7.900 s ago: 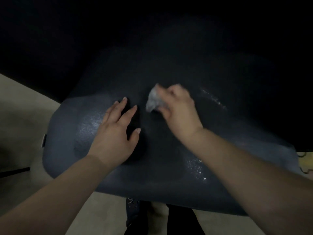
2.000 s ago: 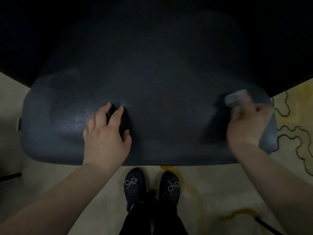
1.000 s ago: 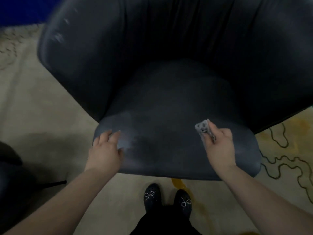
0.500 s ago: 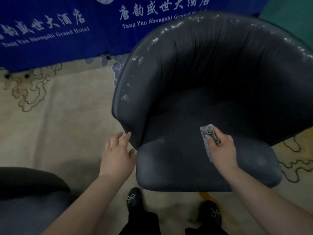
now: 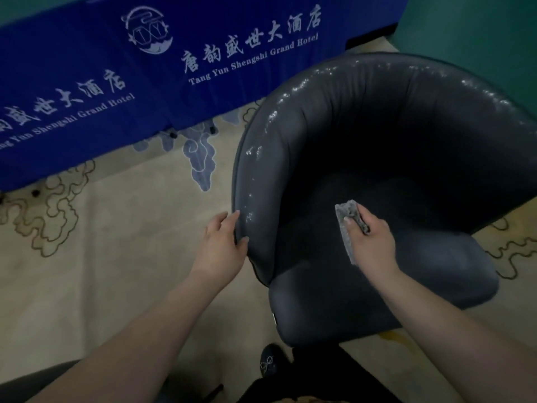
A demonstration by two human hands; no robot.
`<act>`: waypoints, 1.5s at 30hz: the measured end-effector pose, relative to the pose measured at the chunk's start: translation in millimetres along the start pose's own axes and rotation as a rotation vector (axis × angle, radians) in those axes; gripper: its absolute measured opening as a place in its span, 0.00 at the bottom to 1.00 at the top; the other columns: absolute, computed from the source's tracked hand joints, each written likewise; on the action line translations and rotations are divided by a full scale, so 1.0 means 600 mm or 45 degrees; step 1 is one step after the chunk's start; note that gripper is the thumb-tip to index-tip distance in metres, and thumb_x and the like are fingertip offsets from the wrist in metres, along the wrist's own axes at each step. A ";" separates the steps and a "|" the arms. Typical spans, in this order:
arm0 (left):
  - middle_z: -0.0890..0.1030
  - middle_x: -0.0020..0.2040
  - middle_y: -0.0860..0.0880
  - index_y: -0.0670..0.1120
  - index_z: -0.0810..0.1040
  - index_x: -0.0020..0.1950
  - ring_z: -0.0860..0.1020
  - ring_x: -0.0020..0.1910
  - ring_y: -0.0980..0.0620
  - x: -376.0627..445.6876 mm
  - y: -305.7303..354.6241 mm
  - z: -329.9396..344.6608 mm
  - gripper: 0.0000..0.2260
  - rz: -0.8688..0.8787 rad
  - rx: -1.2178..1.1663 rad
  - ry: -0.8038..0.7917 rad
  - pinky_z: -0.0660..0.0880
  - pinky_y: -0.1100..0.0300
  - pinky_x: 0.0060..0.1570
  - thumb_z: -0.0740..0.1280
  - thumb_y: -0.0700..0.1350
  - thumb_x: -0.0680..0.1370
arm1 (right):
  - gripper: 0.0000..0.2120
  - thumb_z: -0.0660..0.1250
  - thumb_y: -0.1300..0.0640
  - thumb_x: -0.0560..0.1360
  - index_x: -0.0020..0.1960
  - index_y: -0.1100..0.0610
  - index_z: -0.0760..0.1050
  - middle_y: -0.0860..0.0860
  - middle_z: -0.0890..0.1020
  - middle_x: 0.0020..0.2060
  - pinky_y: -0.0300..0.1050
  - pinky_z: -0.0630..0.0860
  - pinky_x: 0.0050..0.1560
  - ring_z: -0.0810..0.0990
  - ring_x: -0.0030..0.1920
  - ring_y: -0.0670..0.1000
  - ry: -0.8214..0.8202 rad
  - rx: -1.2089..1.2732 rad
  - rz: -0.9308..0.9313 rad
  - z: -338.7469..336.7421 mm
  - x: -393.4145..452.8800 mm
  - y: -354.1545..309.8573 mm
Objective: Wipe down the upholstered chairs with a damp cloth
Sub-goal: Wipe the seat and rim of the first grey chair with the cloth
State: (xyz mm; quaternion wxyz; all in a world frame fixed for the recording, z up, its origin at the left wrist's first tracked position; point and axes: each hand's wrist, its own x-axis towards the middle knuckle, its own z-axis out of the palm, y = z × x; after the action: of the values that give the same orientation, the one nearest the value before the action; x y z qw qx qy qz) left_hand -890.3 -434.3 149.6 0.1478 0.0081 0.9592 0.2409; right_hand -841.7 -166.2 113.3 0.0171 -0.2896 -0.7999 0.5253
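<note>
A dark grey upholstered tub chair [image 5: 363, 135] stands right of centre, its curved back and left arm rim shining with wet streaks. My left hand [image 5: 222, 245] grips the front end of the left arm rim, fingers outside and thumb on the inner face. My right hand [image 5: 370, 242] hovers over the seat cushion and pinches a folded grey cloth [image 5: 345, 225], which hangs down past the palm. Whether the cloth touches the cushion cannot be told.
A blue table skirt [image 5: 145, 68] printed with hotel lettering runs across the back left. Beige patterned carpet [image 5: 101, 242] covers the floor. A second dark seat edge [image 5: 43, 379] shows at the bottom left. My shoe [image 5: 268, 362] stands under the chair's front.
The view has lifted from the seat to the whole chair. My left hand went from beside the chair onto its left arm rim. My right hand stays over the seat with the cloth.
</note>
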 end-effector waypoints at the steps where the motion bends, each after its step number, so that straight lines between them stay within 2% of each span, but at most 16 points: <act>1: 0.62 0.74 0.46 0.50 0.61 0.76 0.60 0.72 0.46 0.010 -0.003 -0.002 0.26 0.008 0.000 -0.010 0.59 0.55 0.70 0.64 0.48 0.79 | 0.18 0.63 0.50 0.79 0.68 0.43 0.72 0.49 0.76 0.57 0.39 0.70 0.54 0.76 0.52 0.43 -0.019 0.008 0.003 0.007 0.005 -0.006; 7: 0.66 0.71 0.49 0.48 0.62 0.75 0.70 0.66 0.48 0.067 -0.023 -0.007 0.27 -0.045 -0.144 -0.006 0.68 0.54 0.66 0.65 0.47 0.78 | 0.18 0.64 0.50 0.79 0.68 0.43 0.72 0.47 0.74 0.58 0.31 0.68 0.49 0.75 0.53 0.42 -0.010 0.127 0.078 0.048 0.028 -0.040; 9: 0.66 0.71 0.49 0.49 0.61 0.76 0.70 0.66 0.48 0.099 -0.030 -0.013 0.27 -0.044 -0.168 -0.036 0.69 0.52 0.66 0.65 0.47 0.78 | 0.18 0.64 0.50 0.78 0.68 0.43 0.72 0.47 0.74 0.58 0.35 0.70 0.53 0.75 0.54 0.43 -0.010 0.141 0.086 0.072 0.028 -0.049; 12: 0.65 0.72 0.49 0.50 0.59 0.76 0.70 0.67 0.48 0.164 -0.047 -0.027 0.30 0.111 -0.127 -0.132 0.69 0.51 0.65 0.67 0.47 0.77 | 0.17 0.65 0.50 0.78 0.66 0.42 0.73 0.46 0.75 0.57 0.38 0.70 0.56 0.76 0.55 0.42 0.006 0.184 0.123 0.118 0.029 -0.058; 17: 0.51 0.78 0.49 0.56 0.50 0.78 0.67 0.70 0.49 0.264 -0.070 -0.047 0.37 0.356 0.084 -0.398 0.67 0.57 0.67 0.69 0.51 0.76 | 0.14 0.65 0.52 0.78 0.56 0.33 0.72 0.45 0.77 0.56 0.40 0.72 0.59 0.77 0.54 0.41 0.157 0.262 0.219 0.197 0.028 -0.073; 19: 0.51 0.78 0.50 0.56 0.50 0.78 0.66 0.71 0.50 0.284 -0.075 -0.049 0.38 0.444 0.059 -0.495 0.66 0.58 0.67 0.70 0.51 0.75 | 0.14 0.65 0.51 0.77 0.61 0.37 0.74 0.46 0.77 0.58 0.42 0.72 0.62 0.77 0.56 0.43 0.239 0.244 0.303 0.229 0.022 -0.073; 22: 0.58 0.76 0.51 0.54 0.54 0.78 0.70 0.67 0.53 0.298 -0.078 -0.053 0.38 0.515 -0.078 -0.584 0.66 0.65 0.64 0.73 0.49 0.74 | 0.18 0.66 0.51 0.77 0.67 0.44 0.73 0.47 0.77 0.59 0.40 0.70 0.60 0.76 0.59 0.45 0.356 0.231 0.384 0.266 0.005 -0.079; 24: 0.62 0.75 0.51 0.54 0.56 0.77 0.73 0.64 0.53 0.303 -0.081 -0.053 0.38 0.518 -0.116 -0.603 0.71 0.61 0.63 0.74 0.49 0.73 | 0.19 0.66 0.52 0.78 0.68 0.45 0.72 0.48 0.76 0.55 0.35 0.68 0.55 0.76 0.55 0.45 0.433 0.159 0.389 0.282 -0.010 -0.088; 28: 0.66 0.73 0.52 0.56 0.57 0.77 0.75 0.57 0.55 0.308 -0.087 -0.054 0.39 0.496 -0.168 -0.645 0.74 0.62 0.57 0.74 0.50 0.72 | 0.20 0.66 0.54 0.77 0.68 0.43 0.71 0.47 0.70 0.46 0.24 0.66 0.45 0.73 0.45 0.39 0.516 -0.002 0.221 0.324 -0.036 -0.101; 32: 0.74 0.67 0.51 0.56 0.60 0.76 0.77 0.55 0.57 0.316 -0.101 -0.047 0.38 0.485 -0.221 -0.633 0.73 0.68 0.50 0.75 0.46 0.71 | 0.25 0.67 0.55 0.74 0.71 0.47 0.70 0.49 0.66 0.44 0.38 0.72 0.47 0.71 0.42 0.48 0.414 -0.243 -0.118 0.390 -0.037 -0.090; 34: 0.76 0.65 0.54 0.58 0.61 0.75 0.78 0.54 0.58 0.318 -0.106 -0.045 0.38 0.476 -0.250 -0.616 0.74 0.68 0.50 0.76 0.46 0.70 | 0.25 0.69 0.58 0.75 0.70 0.48 0.70 0.48 0.65 0.43 0.32 0.70 0.48 0.69 0.40 0.46 0.538 -0.131 -0.027 0.401 -0.015 -0.080; 36: 0.76 0.63 0.58 0.59 0.61 0.74 0.78 0.54 0.58 0.315 -0.107 -0.046 0.38 0.471 -0.297 -0.605 0.75 0.67 0.51 0.76 0.46 0.70 | 0.22 0.69 0.56 0.77 0.69 0.47 0.72 0.48 0.65 0.43 0.23 0.65 0.47 0.72 0.41 0.43 0.667 0.094 0.193 0.389 0.014 -0.076; 38: 0.74 0.60 0.62 0.60 0.61 0.74 0.78 0.54 0.58 0.310 -0.105 -0.048 0.38 0.441 -0.338 -0.614 0.75 0.68 0.50 0.76 0.46 0.70 | 0.20 0.66 0.54 0.78 0.70 0.45 0.70 0.51 0.67 0.45 0.20 0.64 0.46 0.73 0.44 0.42 0.614 0.152 0.256 0.378 0.020 -0.069; 40: 0.71 0.60 0.64 0.60 0.61 0.74 0.78 0.55 0.58 0.308 -0.102 -0.050 0.38 0.440 -0.354 -0.615 0.75 0.66 0.51 0.76 0.45 0.71 | 0.21 0.64 0.53 0.79 0.70 0.44 0.68 0.51 0.67 0.45 0.23 0.65 0.46 0.72 0.43 0.40 0.561 0.074 0.084 0.378 -0.003 -0.073; 43: 0.72 0.59 0.64 0.61 0.61 0.74 0.78 0.54 0.59 0.308 -0.101 -0.049 0.37 0.435 -0.366 -0.611 0.75 0.70 0.48 0.76 0.45 0.71 | 0.23 0.64 0.52 0.75 0.70 0.51 0.70 0.52 0.67 0.44 0.26 0.67 0.50 0.70 0.42 0.44 0.454 -0.062 -0.253 0.393 -0.041 -0.080; 45: 0.75 0.60 0.62 0.62 0.61 0.74 0.79 0.53 0.59 0.307 -0.104 -0.046 0.37 0.405 -0.403 -0.617 0.75 0.72 0.46 0.75 0.43 0.71 | 0.22 0.64 0.54 0.75 0.69 0.53 0.72 0.53 0.67 0.44 0.25 0.66 0.51 0.69 0.43 0.46 0.455 -0.148 -0.316 0.394 -0.018 -0.081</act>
State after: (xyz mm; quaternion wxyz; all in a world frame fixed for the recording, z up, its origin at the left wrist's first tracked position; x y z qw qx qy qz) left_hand -1071.1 -486.0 92.4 0.3316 0.1919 0.8335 0.3982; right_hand -933.0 -381.5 51.6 0.2063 -0.2780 -0.8427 0.4123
